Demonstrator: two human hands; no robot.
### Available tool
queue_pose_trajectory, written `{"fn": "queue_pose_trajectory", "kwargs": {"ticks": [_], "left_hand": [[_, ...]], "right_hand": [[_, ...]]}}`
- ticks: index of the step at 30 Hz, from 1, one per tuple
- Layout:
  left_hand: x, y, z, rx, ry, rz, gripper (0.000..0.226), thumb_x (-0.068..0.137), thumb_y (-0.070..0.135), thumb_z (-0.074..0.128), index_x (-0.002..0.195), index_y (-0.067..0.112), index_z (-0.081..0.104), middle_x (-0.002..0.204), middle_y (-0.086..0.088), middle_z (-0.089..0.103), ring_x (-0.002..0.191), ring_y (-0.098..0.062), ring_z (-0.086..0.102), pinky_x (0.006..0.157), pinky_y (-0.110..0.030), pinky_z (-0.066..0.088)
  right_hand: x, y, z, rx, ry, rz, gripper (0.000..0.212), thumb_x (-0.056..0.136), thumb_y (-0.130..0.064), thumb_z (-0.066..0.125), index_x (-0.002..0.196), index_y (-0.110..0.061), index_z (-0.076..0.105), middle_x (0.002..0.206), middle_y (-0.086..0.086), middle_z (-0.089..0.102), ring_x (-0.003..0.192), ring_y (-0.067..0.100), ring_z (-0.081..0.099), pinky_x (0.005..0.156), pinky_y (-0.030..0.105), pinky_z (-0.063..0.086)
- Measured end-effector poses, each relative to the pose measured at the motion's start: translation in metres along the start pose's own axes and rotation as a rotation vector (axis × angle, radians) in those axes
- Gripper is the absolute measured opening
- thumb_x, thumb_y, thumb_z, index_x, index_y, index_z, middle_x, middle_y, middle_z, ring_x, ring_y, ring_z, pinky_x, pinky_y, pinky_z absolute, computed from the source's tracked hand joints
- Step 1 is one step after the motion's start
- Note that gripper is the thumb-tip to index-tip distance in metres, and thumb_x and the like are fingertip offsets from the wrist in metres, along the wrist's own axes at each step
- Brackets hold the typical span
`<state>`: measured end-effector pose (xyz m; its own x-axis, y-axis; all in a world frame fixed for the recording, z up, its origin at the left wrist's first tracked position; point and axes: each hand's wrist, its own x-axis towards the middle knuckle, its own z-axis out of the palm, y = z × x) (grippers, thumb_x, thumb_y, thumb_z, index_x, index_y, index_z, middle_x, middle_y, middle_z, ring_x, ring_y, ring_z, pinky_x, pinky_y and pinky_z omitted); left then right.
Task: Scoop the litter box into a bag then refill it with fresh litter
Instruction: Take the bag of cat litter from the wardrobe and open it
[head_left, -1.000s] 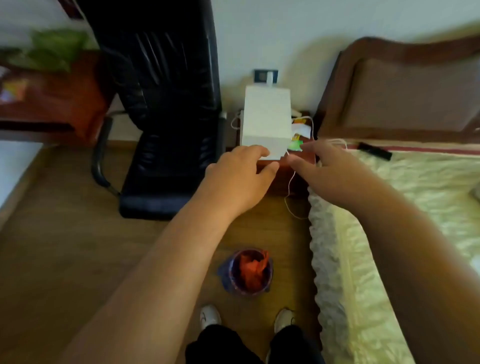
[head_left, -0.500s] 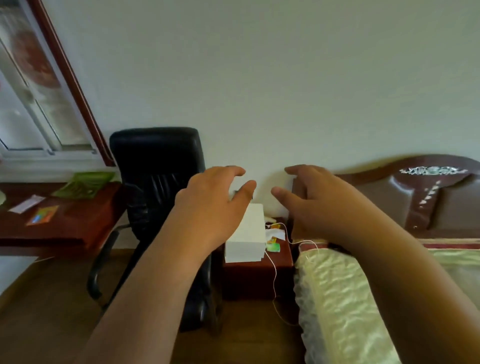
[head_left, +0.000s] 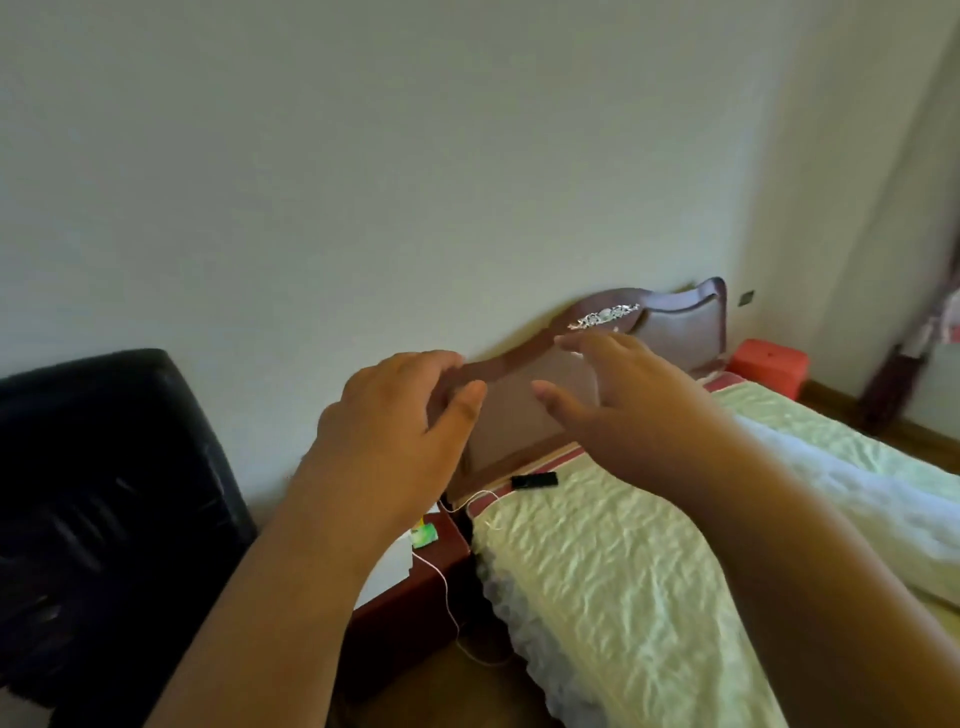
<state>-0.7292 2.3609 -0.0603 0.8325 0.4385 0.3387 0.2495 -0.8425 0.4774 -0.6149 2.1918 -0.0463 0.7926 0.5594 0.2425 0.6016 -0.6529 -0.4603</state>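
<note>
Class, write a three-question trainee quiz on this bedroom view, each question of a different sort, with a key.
1. True or false: the left hand holds a scoop.
2. What lies on the bed near the headboard? A) small black object B) litter bag C) cup
3. Fill in: the red stool stands beside the far side of the ____.

Key: 1 false, both the left hand and the right hand are raised and hold nothing. 2 A. 3 bed.
</note>
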Motion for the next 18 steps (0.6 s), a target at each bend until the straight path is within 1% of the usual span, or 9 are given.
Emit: {"fn": "queue_pose_trajectory", "kwargs": {"ticks": [3, 6, 8, 10, 13, 18], "left_hand": [[0.005, -0.009, 0.005, -0.058, -0.056, 0.095, 0.050, 0.098, 0.063, 0.038, 0.141, 0.041, 0.050, 0.144, 0.016, 0.053, 0.134, -0.013, 0.047, 0.111, -0.046, 0.044], [0.007, -0.003, 0.025, -0.105, -0.139, 0.207, 0.051, 0.098, 0.065, 0.037, 0.139, 0.038, 0.052, 0.141, 0.011, 0.056, 0.130, -0.018, 0.052, 0.105, -0.050, 0.049], [0.002, 0.009, 0.040, -0.135, -0.180, 0.291, 0.053, 0.096, 0.064, 0.038, 0.138, 0.036, 0.055, 0.141, 0.010, 0.057, 0.130, -0.018, 0.051, 0.105, -0.050, 0.047], [-0.007, 0.028, 0.059, -0.167, -0.259, 0.377, 0.048, 0.098, 0.061, 0.043, 0.137, 0.035, 0.056, 0.140, 0.011, 0.057, 0.131, -0.018, 0.048, 0.108, -0.050, 0.043], [-0.026, 0.068, 0.083, -0.212, -0.383, 0.532, 0.049, 0.098, 0.061, 0.043, 0.137, 0.034, 0.057, 0.138, 0.010, 0.058, 0.130, -0.019, 0.050, 0.106, -0.053, 0.044], [-0.067, 0.154, 0.107, -0.325, -0.496, 0.740, 0.049, 0.098, 0.059, 0.044, 0.139, 0.036, 0.056, 0.143, 0.010, 0.057, 0.135, -0.017, 0.049, 0.109, -0.052, 0.043]], "right_hand": [[-0.022, 0.000, 0.001, -0.024, 0.080, 0.105, 0.059, 0.091, -0.064, 0.049, 0.142, -0.036, 0.045, 0.146, -0.007, 0.046, 0.125, 0.019, 0.053, 0.103, 0.042, 0.045], [-0.052, 0.006, 0.004, -0.062, 0.152, 0.203, 0.056, 0.092, -0.062, 0.051, 0.141, -0.035, 0.046, 0.147, -0.009, 0.046, 0.119, 0.012, 0.053, 0.096, 0.033, 0.042], [-0.076, 0.012, 0.004, -0.097, 0.178, 0.276, 0.058, 0.092, -0.063, 0.052, 0.142, -0.034, 0.046, 0.149, -0.011, 0.044, 0.127, 0.012, 0.051, 0.096, 0.031, 0.040], [-0.105, 0.021, -0.002, -0.134, 0.200, 0.405, 0.061, 0.092, -0.064, 0.051, 0.146, -0.036, 0.042, 0.153, -0.013, 0.040, 0.133, 0.013, 0.047, 0.096, 0.031, 0.040], [-0.159, 0.039, -0.019, -0.167, 0.254, 0.581, 0.062, 0.092, -0.064, 0.052, 0.147, -0.038, 0.040, 0.155, -0.013, 0.038, 0.133, 0.014, 0.048, 0.096, 0.031, 0.042], [-0.249, 0.064, -0.059, -0.200, 0.388, 0.834, 0.063, 0.092, -0.060, 0.055, 0.148, -0.035, 0.040, 0.155, -0.008, 0.039, 0.133, 0.017, 0.048, 0.103, 0.036, 0.043]]}}
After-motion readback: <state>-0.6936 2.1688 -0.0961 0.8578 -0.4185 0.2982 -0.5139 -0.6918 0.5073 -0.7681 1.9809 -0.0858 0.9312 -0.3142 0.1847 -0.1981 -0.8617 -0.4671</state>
